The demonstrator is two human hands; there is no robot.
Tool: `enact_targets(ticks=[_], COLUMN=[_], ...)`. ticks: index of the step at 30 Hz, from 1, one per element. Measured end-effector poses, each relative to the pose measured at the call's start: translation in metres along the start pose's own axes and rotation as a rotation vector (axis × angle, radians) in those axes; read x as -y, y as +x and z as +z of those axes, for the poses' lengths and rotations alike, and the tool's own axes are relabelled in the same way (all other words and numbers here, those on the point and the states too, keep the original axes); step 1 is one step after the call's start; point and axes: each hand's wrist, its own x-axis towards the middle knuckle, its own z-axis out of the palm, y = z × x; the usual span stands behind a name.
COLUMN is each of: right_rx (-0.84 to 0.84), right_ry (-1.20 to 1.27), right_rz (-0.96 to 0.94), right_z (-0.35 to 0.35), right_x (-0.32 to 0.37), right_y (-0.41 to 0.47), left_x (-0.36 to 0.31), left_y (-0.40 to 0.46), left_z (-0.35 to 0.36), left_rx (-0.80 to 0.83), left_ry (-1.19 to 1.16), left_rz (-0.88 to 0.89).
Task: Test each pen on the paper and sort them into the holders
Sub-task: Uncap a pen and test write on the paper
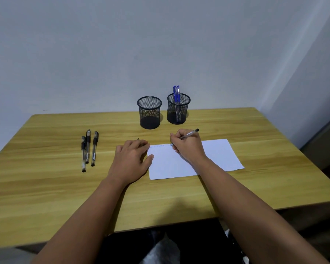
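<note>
Holders (pixel 149 112): 1 empty; 2 pens (pixel 176 94) in other.

Desk (pixel 236 187): light wood-grain top, set against a plain pale wall (pixel 122 44). Right of the desk, a grey surface (pixel 324 141), possibly a cabinet; edge blurred.

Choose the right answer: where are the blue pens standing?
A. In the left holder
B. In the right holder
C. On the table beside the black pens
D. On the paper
B: the two blue pens stand upright in the right holder, while the left holder shows no pens inside.
</note>
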Motion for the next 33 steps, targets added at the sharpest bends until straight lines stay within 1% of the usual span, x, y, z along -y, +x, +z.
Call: enact_targets(ticks=[6,16,23,33], right_rx=[-0.002,-0.035,-0.061,-0.080], right_ry=[0.047,0.036,0.073,0.015], right_rz=[0.002,-0.018,0.006,-0.049], right_z=[0.0002,-0.0004,-0.0004,-0.0007], right_x=[-0.0026,-0.0063,-0.0050,-0.0032], right_y=[-0.0006,0.0027,0.0016,0.0004], left_x=[-0.0006,-0.0006,-0.0009,-0.0012], left_y=[-0.0006,-0.0008,-0.0014,-0.0010], left_z=[-0.0003,0.0001,-0.0008,-0.0007], left_rx=[-0.001,-0.011,-0.012,-0.008], left_ry=[-0.003,-0.010,-0.009,-0.011], left_rz=[0.001,0.000,0.003,0.001])
